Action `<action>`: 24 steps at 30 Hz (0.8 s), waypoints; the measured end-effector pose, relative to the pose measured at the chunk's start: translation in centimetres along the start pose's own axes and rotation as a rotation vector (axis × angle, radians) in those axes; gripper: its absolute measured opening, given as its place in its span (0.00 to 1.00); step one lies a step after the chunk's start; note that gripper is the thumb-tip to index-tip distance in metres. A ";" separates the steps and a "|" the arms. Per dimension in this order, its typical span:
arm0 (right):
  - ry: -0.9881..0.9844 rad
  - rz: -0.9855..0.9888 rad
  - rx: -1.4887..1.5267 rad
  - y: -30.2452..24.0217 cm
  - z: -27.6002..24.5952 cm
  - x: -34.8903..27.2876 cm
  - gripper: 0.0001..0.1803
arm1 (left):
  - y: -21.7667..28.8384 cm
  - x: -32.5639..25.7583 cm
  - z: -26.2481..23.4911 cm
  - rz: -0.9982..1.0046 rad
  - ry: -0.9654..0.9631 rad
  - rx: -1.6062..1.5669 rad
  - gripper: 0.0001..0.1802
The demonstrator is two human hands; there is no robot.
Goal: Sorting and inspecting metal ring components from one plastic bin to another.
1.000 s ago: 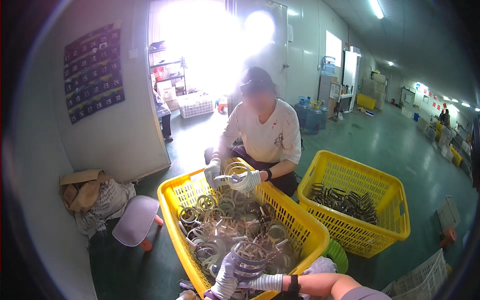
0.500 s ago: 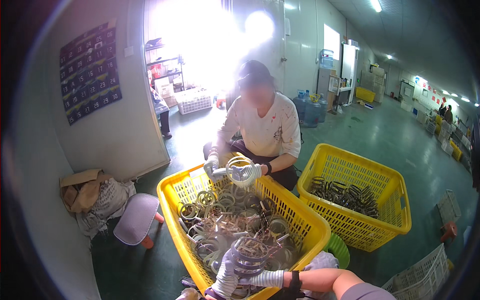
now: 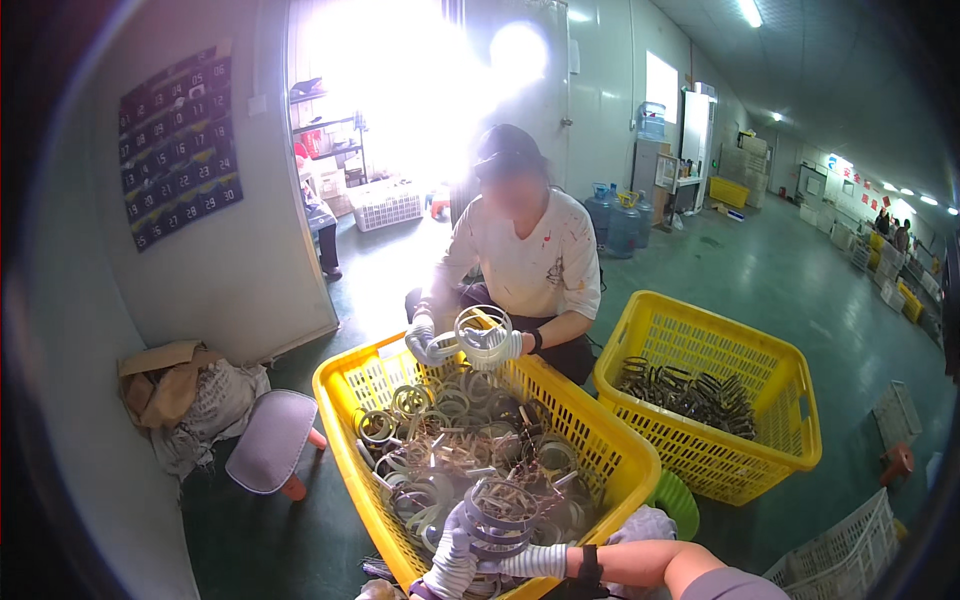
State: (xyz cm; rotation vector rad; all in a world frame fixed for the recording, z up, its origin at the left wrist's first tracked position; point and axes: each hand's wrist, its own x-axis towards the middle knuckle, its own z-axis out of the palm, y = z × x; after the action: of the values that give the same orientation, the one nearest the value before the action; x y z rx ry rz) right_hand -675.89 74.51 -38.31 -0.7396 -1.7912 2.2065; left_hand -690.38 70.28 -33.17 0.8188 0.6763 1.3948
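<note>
Green workshop floor, co-worker [image 3: 520, 250] seated opposite | right hand [image 3: 520, 558] gloved, closed on grey ring-shaped part [image 3: 497, 515] over near yellow crate [image 3: 620, 450] | left hand [image 3: 450, 570] gloved, seemingly gripping it too | risk: tangled rings [image 3: 450, 450] snag, part slips.

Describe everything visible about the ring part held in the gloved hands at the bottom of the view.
The ring part is a pale grey, cage-like hoop of stacked bands joined by short ribs, plastic-looking. It is tilted above the near yellow basket of similar rings. The right hand and left hand, both gloved, grip its lower edge.
</note>
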 end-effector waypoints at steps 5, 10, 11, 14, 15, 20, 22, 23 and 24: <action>0.008 0.112 0.061 -1.3 0.4 -0.6 0.32 | 0.1 0.2 0.1 -0.040 0.013 0.011 0.60; 0.092 -0.391 -0.228 2.1 0.1 1.0 0.27 | 0.6 -0.1 1.0 -0.016 0.033 0.016 0.61; 0.088 -0.389 -0.226 1.2 0.2 0.7 0.27 | 0.7 -0.1 0.8 -0.005 0.056 0.003 0.62; -0.021 -0.181 -0.076 1.8 -0.3 0.8 0.32 | 0.9 -0.1 1.3 0.021 0.066 0.017 0.64; -0.024 -0.180 -0.076 1.8 -0.4 1.0 0.32 | 1.0 -0.2 1.3 0.039 0.065 0.040 0.65; -0.053 0.068 -0.063 4.6 -1.2 2.4 0.35 | -0.1 0.1 0.0 0.031 0.064 0.055 0.66; -0.062 -0.024 -0.053 4.1 -1.1 2.1 0.36 | -0.4 -0.1 -0.3 0.017 0.088 0.029 0.65; -0.067 -0.119 -0.043 3.2 -0.9 1.7 0.37 | -0.3 -0.2 -0.2 0.016 0.088 0.031 0.65; -0.067 -0.120 -0.042 4.2 -1.1 2.0 0.37 | -0.3 -0.2 -0.1 0.022 0.082 0.041 0.65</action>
State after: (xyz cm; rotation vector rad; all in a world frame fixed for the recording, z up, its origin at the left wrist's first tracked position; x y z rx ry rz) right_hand -676.42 75.37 -42.99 -0.5567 -1.8665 2.1468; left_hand -690.34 70.09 -33.45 0.8068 0.7627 1.4446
